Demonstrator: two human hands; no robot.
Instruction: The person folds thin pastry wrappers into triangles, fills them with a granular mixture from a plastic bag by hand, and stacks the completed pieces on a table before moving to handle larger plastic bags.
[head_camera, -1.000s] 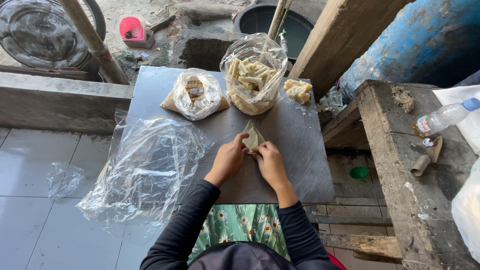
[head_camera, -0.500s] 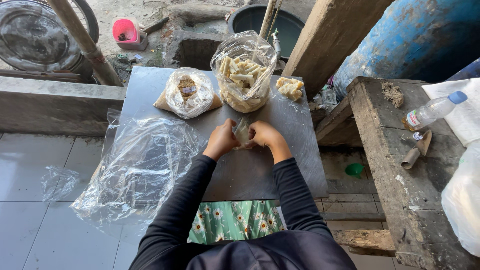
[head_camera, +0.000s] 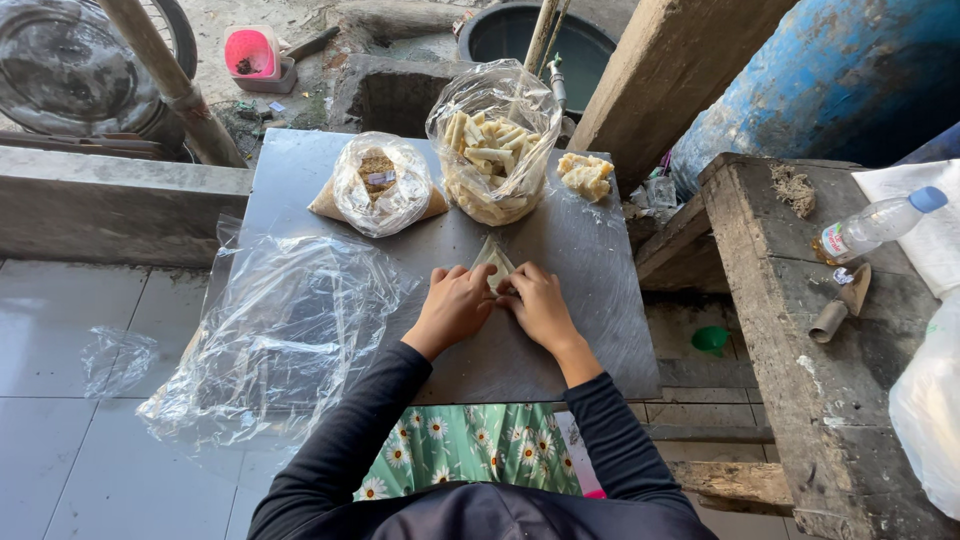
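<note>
My left hand (head_camera: 455, 305) and my right hand (head_camera: 538, 303) press side by side on a small pale pastry wrapper (head_camera: 492, 260) folded to a point, flat on the grey metal board (head_camera: 580, 290). Fingers of both hands cover most of it; only its tip shows. Just beyond stands an open plastic bag of rolled pastry sticks (head_camera: 492, 145). To its left lies a plastic bag with brown filling (head_camera: 378, 182). A small heap of pale dough pieces (head_camera: 585, 176) rests at the board's far right.
A large crumpled clear plastic sheet (head_camera: 285, 335) covers the board's left side and hangs over the tiled floor. A rough wooden bench (head_camera: 790, 330) on the right bears a plastic bottle (head_camera: 875, 225) and a trowel (head_camera: 840, 305). Blue drum and wooden post stand behind.
Both hands stay together on the folded wrapper, kneading its fold; its pointed tip now shows beyond the fingers. The view has shifted slightly.
</note>
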